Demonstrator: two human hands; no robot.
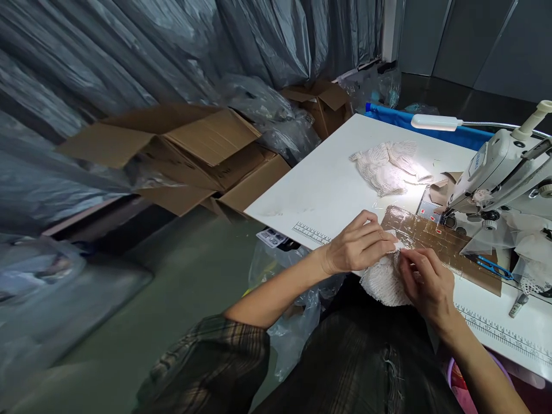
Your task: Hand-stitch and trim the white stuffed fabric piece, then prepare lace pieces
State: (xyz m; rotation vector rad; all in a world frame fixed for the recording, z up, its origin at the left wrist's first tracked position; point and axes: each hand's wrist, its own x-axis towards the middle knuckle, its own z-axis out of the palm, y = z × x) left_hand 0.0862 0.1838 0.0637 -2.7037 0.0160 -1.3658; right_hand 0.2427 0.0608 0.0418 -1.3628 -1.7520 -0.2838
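A piece of white textured fabric (pixel 385 283) hangs over the table's front edge, between my hands and my lap. My left hand (pixel 362 244) pinches its upper part from the left, fingers bent together. On the right, my right hand (pixel 426 282) grips the same fabric between thumb and index finger, its fingertips close to the left ones. Just behind the hands a brown taped board (pixel 435 244) lies on the white table (pixel 302 198). Further back, more white lacy fabric (pixel 386 167) lies crumpled under a lamp.
A white sewing machine (pixel 495 172) stands at the right, with blue scissors (pixel 494 267) and sheer fabric near it. The lamp (pixel 436 122) reaches in above the table's back. Open cardboard boxes (pixel 215 138) and plastic bags (pixel 276 115) stand beyond the table's left side.
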